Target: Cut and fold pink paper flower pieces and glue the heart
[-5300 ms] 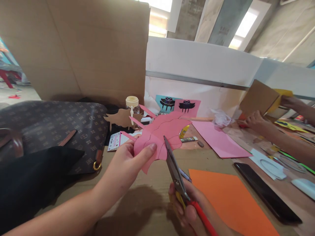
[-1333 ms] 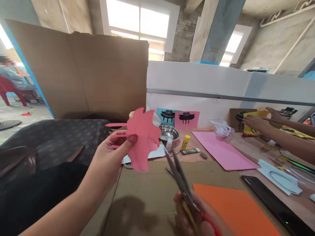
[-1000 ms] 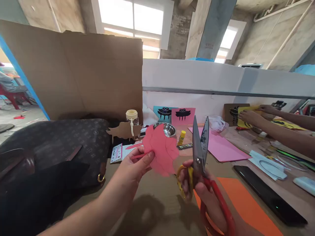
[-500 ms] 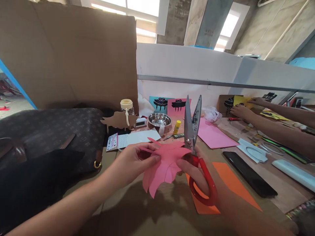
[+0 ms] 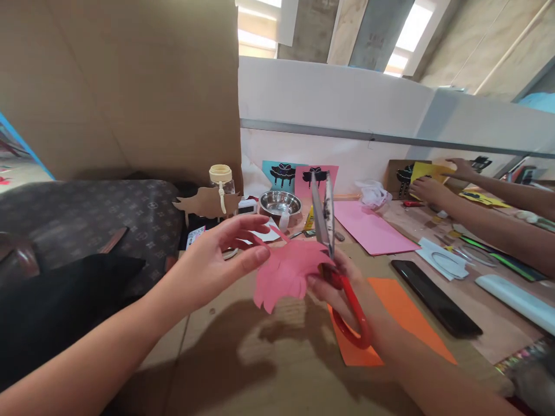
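A pink paper cutout [image 5: 284, 268] with jagged, pointed edges hangs in the air above the table. My right hand [image 5: 342, 289] grips red-handled scissors [image 5: 353, 315], and its fingers also pinch the cutout's right edge. The scissor blades point up and stand slightly apart. My left hand [image 5: 228, 251] is at the cutout's left edge, fingers spread away from the thumb. Its thumb tip overlaps the paper's edge in view; whether it touches is unclear. Below the right hand lies an orange paper sheet [image 5: 403, 318].
Behind stand a steel bowl [image 5: 281, 203], a jar [image 5: 221, 175] and a brown pig-shaped cutout [image 5: 208, 202]. Pink sheets [image 5: 377, 228] and a black phone [image 5: 436, 297] lie right. A dark bag [image 5: 87, 225] sits left. Another person's hands [image 5: 427, 188] hold yellow paper [image 5: 429, 171] at far right.
My left hand has let go of the cutout and spread its fingers. The scissor blades have come closer together. The view has shifted slightly.
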`<state>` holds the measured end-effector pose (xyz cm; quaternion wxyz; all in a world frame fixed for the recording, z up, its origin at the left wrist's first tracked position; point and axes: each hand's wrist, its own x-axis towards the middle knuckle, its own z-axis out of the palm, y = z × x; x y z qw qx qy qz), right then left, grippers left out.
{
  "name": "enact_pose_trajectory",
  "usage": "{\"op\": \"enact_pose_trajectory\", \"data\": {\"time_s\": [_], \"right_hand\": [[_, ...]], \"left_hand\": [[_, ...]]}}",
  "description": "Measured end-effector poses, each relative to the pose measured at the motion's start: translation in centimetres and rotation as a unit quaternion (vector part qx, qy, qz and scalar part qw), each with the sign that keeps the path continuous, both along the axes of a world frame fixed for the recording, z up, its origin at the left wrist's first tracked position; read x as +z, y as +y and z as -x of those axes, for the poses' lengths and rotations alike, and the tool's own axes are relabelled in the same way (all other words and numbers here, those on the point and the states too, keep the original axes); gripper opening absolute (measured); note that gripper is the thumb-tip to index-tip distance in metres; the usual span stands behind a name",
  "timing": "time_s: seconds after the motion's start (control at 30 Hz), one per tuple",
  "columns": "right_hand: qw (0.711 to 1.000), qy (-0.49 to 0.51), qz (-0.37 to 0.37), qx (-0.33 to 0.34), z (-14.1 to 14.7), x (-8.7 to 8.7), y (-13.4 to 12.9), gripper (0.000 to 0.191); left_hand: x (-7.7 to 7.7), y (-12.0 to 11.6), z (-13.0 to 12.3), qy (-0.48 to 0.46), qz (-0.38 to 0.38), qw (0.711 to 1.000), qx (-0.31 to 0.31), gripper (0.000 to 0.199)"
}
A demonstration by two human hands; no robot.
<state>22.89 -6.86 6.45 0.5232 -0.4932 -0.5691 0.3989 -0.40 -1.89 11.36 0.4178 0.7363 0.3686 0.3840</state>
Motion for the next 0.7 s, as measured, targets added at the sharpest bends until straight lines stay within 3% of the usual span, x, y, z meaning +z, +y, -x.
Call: {"op": "enact_pose_trajectory", "data": {"time_s": [0.2, 0.3, 0.43, 0.6, 0.7], "right_hand": [[0.998, -0.020, -0.067, 0.009, 0.3, -0.5, 0.5, 0.029], [0.997, -0.011, -0.072, 0.013, 0.2, 0.3, 0.4, 0.027], [0.998, 0.044, 0.007, 0.034, 0.5, 1.4, -0.3, 0.029], [0.985, 0.090, 0.107, 0.100, 0.6, 0.8, -0.9, 0.038], [0.981, 0.076, 0.115, 0.135, 0.6, 0.2, -1.0, 0.049]], "left_hand": [[-0.5, -0.1, 0.3, 0.080, -0.071, 0.992, 0.060, 0.050], [-0.6, -0.4, 0.1, 0.076, -0.063, 0.995, 0.022, 0.046], [-0.4, -0.7, -0.4, 0.044, 0.032, 0.997, -0.060, 0.017], [-0.2, -0.2, -0.5, -0.007, 0.042, 0.999, 0.007, 0.027], [0.0, -0.3, -0.5, 0.036, 0.046, 0.997, -0.045, 0.019]]}}
